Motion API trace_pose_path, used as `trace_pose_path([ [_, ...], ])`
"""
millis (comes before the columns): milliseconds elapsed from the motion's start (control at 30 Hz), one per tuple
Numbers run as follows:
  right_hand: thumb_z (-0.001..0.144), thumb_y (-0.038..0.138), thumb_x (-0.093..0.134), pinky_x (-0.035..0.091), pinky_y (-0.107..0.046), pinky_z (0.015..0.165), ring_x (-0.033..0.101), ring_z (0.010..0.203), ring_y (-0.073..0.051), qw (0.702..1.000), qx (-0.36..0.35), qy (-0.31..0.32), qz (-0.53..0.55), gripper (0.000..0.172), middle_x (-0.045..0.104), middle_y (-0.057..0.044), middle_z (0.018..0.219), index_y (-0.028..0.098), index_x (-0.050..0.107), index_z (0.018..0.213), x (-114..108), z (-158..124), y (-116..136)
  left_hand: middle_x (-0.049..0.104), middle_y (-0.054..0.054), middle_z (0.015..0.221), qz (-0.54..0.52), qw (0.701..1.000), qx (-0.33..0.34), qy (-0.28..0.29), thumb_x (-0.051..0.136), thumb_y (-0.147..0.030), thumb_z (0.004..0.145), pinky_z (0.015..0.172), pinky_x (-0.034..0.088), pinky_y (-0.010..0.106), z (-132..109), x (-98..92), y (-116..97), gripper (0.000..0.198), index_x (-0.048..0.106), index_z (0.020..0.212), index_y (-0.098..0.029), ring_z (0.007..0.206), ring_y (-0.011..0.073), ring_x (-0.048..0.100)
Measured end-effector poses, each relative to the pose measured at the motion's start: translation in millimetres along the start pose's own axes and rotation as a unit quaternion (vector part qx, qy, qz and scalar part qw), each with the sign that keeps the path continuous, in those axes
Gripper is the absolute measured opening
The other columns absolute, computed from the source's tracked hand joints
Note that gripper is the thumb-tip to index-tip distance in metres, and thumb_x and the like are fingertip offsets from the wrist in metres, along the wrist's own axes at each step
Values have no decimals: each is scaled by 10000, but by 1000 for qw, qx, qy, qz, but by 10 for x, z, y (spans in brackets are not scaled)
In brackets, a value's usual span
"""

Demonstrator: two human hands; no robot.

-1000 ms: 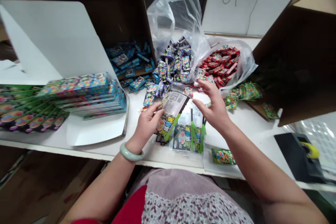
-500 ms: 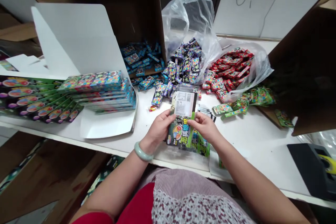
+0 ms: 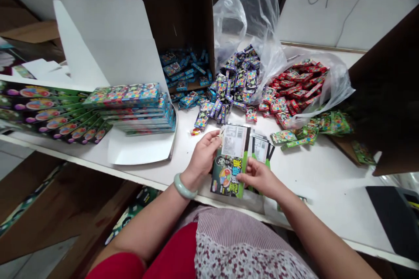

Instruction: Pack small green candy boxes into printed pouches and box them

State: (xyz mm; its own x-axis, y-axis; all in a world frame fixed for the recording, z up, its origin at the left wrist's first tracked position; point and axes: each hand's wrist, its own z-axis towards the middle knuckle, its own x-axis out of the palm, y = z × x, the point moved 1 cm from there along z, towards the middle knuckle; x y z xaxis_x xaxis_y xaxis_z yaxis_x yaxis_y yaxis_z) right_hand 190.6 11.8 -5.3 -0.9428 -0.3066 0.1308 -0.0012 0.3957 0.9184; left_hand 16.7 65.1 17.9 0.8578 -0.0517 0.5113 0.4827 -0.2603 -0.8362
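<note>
Both hands on one pack, near front edge of surface.
L hand [image 3: 204,154]: fingers pinched shut on upper-left edge of pack [image 3: 231,161]. R hand [image 3: 258,177]: fingers closed on its lower-right side. Pack held just over surface [image 3: 327,174], partly covering flat packs [image 3: 262,148]. Behind: purple pile [image 3: 237,80], red pile [image 3: 291,85], green pile [image 3: 314,126]. Stacked boxes [image 3: 131,104] to left.

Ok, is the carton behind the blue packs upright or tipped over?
Tipped on its side: the carton opens toward the person, and blue packs lie on its lower wall, spilling onto the table.
</note>
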Motion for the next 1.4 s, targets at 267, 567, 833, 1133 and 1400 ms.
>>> trace_pose_path([
  [267, 729, 428, 737, 526, -391, 862, 650, 942, -205, 998, -57, 10, -2, 464, 661, -39, 984, 248, 524, 1099, -104, -202, 43, 625, -22, 860, -8, 999, -6, 30, 725, -211, 769, 663, 476, 191, -77, 30, 125, 490, 553, 1227, -232, 705, 78, 592],
  [567, 778, 376, 697, 506, -243, 549, 585, 644, -109, 961, -187, -203, -33, 456, 574, 7, 893, 284, 459, 1156, -159, -187, 318, 602, 10, 967, 111, 979, 2, 171, 702, -194, 784, 775, 496, 256, -200, -95, 6, 594, 414, 1298, -268, 850, 123, 612],
  [833, 887, 327, 591, 461, -260, 597, 554, 690, -122, 952, -217, -146, -159, 116, 576, -1, 778, 219, 584, 842, -168, -363, 539, 593, 0, 794, 276, 944, 99, 152, 571, -275, 894, 653, 443, 230, -234, 50, -289, 91, 562, 926, -190, 720, 109, 550],
  [1133, 795, 315, 687, 472, -250, 526, 568, 687, -134, 968, -200, -136, -69, 196, 590, 1, 805, 244, 592, 952, -186, -237, 738, 699, 26, 854, 197, 972, 76, 100, 696, -220, 777, 724, 516, 265, -179, 183, -422, 229, 626, 993, -192, 804, 139, 646],
  [1400, 780, 312, 688, 486, -277, 628, 587, 775, -150, 963, -189, -114, -156, 141, 625, -31, 851, 207, 612, 837, -145, -257, 903, 646, 12, 770, 214, 969, 62, 104, 724, -236, 716, 644, 486, 255, -158, 253, -496, 139, 649, 814, -170, 712, 128, 589],
])
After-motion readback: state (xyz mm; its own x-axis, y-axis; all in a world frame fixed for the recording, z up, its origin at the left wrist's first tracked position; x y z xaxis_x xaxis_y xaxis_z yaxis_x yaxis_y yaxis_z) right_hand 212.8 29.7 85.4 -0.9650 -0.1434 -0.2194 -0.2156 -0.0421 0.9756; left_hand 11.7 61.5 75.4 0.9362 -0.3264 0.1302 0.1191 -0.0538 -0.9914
